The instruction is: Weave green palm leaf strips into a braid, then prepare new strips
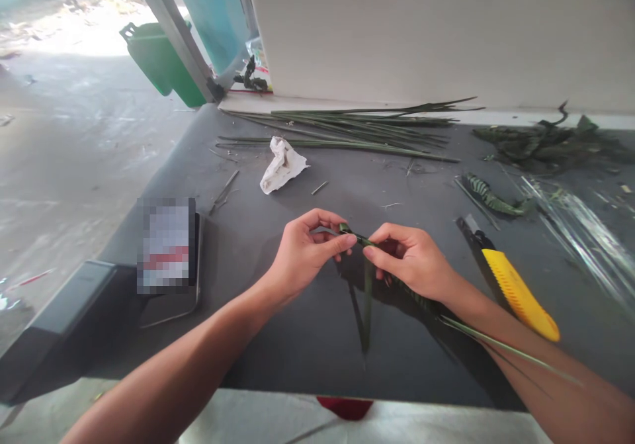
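My left hand [317,242] pinches one end of a green leaf strip [367,298] between thumb and fingers, where the strip forms a small loop. Close on its right, my right hand [409,255] grips the same strip with thumb and forefinger. One length of the strip hangs down between the hands over the dark tabletop. Under my right hand and wrist runs a braided green piece with a long thin tail [501,345]; its join to the strip is hidden. A yellow utility knife [518,292] with its blade out lies right of my right hand.
Long green leaf strips [357,126] lie along the back of the dark table [297,358]. A crumpled tissue [282,165], a curled woven leaf piece [493,196], a leaf heap [555,143] and clear plastic sleeves [580,232] lie around. A phone-like device [171,305] is at left.
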Demonstrator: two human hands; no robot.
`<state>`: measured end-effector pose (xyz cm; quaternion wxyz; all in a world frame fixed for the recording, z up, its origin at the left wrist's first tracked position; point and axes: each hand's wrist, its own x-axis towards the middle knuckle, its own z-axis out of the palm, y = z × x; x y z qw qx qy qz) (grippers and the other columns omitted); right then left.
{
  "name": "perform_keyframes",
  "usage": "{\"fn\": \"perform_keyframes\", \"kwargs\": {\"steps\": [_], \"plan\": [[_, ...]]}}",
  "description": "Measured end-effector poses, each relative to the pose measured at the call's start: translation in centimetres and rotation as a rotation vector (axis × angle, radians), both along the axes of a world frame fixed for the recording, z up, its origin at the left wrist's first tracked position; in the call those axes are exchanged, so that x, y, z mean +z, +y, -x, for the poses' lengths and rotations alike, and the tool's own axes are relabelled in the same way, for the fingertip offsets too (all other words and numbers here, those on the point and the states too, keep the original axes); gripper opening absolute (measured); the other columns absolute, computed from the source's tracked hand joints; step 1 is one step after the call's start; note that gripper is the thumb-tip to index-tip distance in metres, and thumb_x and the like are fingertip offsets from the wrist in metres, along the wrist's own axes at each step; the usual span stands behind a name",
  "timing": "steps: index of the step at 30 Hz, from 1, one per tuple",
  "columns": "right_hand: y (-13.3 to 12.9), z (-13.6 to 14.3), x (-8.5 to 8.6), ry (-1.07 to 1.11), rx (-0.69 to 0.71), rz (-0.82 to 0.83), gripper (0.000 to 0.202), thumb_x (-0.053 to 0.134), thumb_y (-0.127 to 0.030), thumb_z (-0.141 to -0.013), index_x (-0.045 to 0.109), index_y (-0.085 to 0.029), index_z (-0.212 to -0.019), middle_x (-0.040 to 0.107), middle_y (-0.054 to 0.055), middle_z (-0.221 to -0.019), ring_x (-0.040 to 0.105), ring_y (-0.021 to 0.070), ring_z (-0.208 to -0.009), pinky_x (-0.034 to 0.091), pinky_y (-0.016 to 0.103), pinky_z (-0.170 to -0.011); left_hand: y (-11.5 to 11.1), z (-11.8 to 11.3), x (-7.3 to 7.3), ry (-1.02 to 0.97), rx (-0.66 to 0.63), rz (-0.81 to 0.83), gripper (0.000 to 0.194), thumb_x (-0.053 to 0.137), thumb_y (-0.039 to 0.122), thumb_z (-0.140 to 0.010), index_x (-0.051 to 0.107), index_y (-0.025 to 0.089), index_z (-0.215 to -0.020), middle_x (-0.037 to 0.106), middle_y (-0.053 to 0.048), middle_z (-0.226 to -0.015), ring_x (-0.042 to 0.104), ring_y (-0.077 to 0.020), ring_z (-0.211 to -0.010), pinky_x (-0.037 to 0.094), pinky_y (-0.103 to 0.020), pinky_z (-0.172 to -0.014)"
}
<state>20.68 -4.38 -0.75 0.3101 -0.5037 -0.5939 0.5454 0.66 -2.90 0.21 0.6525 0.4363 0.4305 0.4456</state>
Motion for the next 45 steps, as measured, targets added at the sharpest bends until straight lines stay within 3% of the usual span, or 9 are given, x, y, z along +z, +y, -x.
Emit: {"fn": "perform_keyframes", "kwargs": {"steps": [17,31,40,45], "plan": [[0.00,-0.15,0.02,0.031,-0.006,0.002,0.018,0.075,-0.032,-0.084,0.063,-0.020,-0.079,0.063,-0.004,-0.053,0.058,0.0085,-0.043,0.050,0.017,-0.044,0.13,-0.11,0.03,-0.133,-0.030,0.121,0.033,0.088,0.031,-0.072,0.068,0.011,-0.089,0.063,0.001,-0.072,0.058,-0.0069,-0.062,0.043,-0.020,-0.057],[0.03,-0.24,-0.15,0.027,-0.002,0.013,0.018,0.074,-0.031,-0.084,0.061,-0.020,-0.078,0.063,-0.004,-0.053,0.057,0.0084,-0.043,0.049,0.017,-0.043,0.55,0.19,0.01,-0.211,-0.070,0.174,0.029,0.089,0.018,-0.070,0.070,0.011,-0.091,0.064,0.001,-0.077,0.061,-0.0076,-0.066,0.046,-0.020,-0.061],[0.03,-0.29,-0.10,0.071,0.012,0.035,0.019,0.075,-0.032,-0.083,0.060,-0.021,-0.078,0.063,-0.005,-0.053,0.057,0.0085,-0.043,0.049,0.016,-0.042,0.63,0.33,0.21,-0.213,-0.098,0.221,0.027,0.090,0.021,-0.069,0.073,0.011,-0.088,0.071,-0.004,-0.084,0.062,-0.0076,-0.065,0.044,-0.021,-0.060],[0.06,-0.35,-0.11,0.063,0.008,0.023,0.019,0.074,-0.033,-0.085,0.060,-0.021,-0.079,0.063,-0.005,-0.054,0.057,0.0086,-0.044,0.049,0.017,-0.042,0.55,0.27,0.17,-0.252,-0.106,0.227,0.025,0.090,0.021,-0.069,0.075,0.012,-0.087,0.069,-0.002,-0.078,0.061,-0.0068,-0.065,0.044,-0.018,-0.059]]}}
